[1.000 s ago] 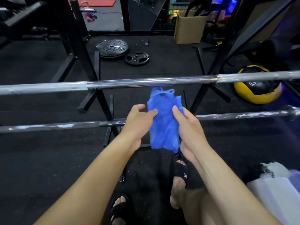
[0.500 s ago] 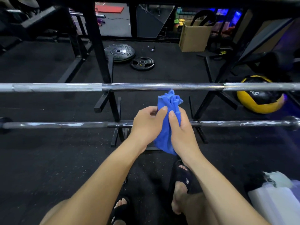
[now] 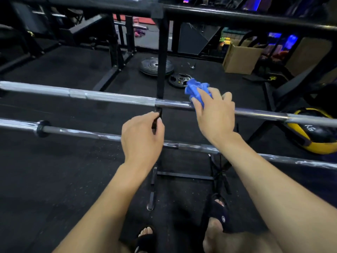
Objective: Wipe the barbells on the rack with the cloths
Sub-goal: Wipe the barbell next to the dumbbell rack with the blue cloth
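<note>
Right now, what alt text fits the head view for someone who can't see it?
The right hand presses a blue cloth on the upper barbell. The left hand hovers by the lower barbell, holding nothing.

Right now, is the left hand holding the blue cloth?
No, the right hand presses the blue cloth on the upper barbell, while the left hand holds none.

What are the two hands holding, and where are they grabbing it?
The right hand holds the bunched blue cloth by its near end, pressed onto the upper barbell. The left hand holds nothing.
</note>
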